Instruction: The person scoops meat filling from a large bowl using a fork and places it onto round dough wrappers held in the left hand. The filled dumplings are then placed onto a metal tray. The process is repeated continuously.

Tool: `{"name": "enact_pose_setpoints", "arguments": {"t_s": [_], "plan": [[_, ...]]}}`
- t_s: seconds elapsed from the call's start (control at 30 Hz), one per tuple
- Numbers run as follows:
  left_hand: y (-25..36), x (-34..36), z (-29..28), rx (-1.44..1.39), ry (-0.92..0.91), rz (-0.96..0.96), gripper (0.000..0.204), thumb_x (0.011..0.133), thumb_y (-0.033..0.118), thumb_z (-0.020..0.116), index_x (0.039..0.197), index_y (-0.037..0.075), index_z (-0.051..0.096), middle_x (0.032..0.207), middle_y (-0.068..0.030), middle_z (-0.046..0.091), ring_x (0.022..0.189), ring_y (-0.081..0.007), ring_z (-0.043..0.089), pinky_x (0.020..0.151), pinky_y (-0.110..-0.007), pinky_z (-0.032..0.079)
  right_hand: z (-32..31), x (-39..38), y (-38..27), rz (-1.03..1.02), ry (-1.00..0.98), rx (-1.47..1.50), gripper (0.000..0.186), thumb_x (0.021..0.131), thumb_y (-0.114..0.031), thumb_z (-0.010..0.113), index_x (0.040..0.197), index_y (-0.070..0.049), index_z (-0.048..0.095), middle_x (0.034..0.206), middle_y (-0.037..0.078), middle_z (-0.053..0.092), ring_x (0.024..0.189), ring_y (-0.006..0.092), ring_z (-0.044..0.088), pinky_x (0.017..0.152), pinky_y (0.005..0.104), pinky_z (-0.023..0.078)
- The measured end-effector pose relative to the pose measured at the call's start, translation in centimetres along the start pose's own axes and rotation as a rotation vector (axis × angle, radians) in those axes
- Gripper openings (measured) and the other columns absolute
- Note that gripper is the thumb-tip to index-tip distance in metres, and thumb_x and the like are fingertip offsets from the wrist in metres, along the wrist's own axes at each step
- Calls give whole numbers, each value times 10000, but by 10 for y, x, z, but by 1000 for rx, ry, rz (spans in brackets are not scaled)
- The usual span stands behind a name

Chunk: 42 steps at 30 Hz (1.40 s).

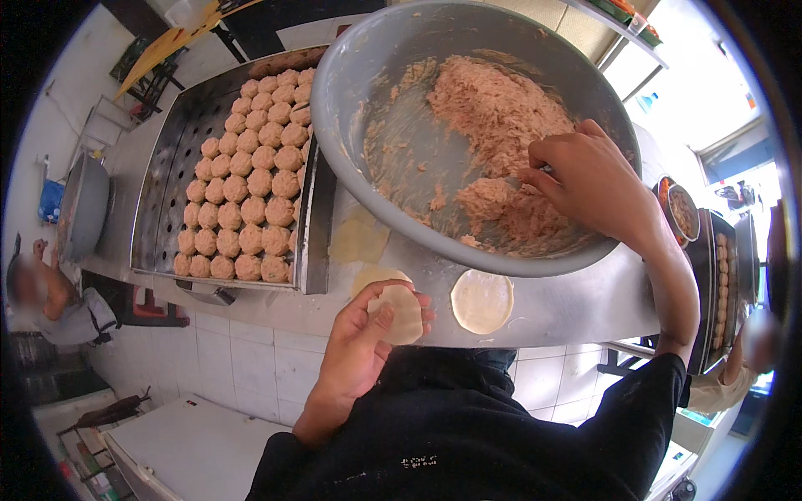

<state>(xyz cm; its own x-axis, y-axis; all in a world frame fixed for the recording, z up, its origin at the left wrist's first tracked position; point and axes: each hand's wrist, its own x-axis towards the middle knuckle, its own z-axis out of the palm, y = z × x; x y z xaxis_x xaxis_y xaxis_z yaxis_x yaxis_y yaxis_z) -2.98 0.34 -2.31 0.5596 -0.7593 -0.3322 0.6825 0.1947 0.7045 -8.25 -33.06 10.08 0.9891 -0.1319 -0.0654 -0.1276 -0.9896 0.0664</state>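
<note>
My left hand (359, 351) holds a pale round wrapper (399, 317) with the thumb across it, just in front of the bench's edge. Another round wrapper (482, 301) lies on the steel bench to its right, and more pale wrappers (363, 238) lie behind it. My right hand (585, 179) reaches into a large grey bowl (342, 125), fingers curled at the pink, minced mixture (493, 104); whatever is between the fingertips is hidden.
A perforated steel tray (171, 192) holds rows of formed dumplings (242, 192) on the left. Co-workers stand at far left (58, 309) and far right (731, 376). A small filled bowl (681, 209) and another dumpling tray (710, 292) sit rightward. The bench (543, 317) spans the middle.
</note>
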Motion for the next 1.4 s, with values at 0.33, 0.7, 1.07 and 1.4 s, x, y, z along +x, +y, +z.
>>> {"name": "enact_pose_setpoints", "arguments": {"t_s": [0.33, 0.7, 1.07, 1.4], "plan": [[9, -2, -6, 20, 50, -10, 406, 1116, 188, 608, 1440, -51, 553, 1286, -241, 738, 1151, -326, 754, 1050, -457, 611, 3, -4, 0, -7, 24, -8, 271, 1060, -293, 652, 950, -67, 754, 789, 132, 759, 839, 319, 751, 987, 468, 496], [10, -4, 7, -97, -6, 31, 445, 1127, 204, 570, 1526, 34, 469, 1567, -337, 522, 1385, -428, 619, 1143, -498, 557, 3, -2, -1, 56, -62, 1, 190, 1025, -209, 702, 940, -43, 739, 889, 141, 777, 874, 326, 721, 971, 427, 461], [6, -5, 4, 36, 31, 130, 233, 1143, 161, 519, 1350, 53, 528, 1352, -278, 692, 1189, -382, 733, 1031, -453, 608, 5, -3, 0, 69, -94, 11, 215, 1027, -243, 701, 951, -43, 725, 906, 147, 759, 918, 338, 719, 975, 444, 465], [5, -5, 8, 267, -8, 218, 455, 1103, 122, 604, 1525, 48, 451, 1461, -275, 625, 1322, -355, 657, 1160, -439, 502, 6, -4, 0, 57, -75, 25, 221, 1029, -252, 703, 940, -50, 726, 906, 141, 762, 908, 330, 721, 977, 439, 467]]}}
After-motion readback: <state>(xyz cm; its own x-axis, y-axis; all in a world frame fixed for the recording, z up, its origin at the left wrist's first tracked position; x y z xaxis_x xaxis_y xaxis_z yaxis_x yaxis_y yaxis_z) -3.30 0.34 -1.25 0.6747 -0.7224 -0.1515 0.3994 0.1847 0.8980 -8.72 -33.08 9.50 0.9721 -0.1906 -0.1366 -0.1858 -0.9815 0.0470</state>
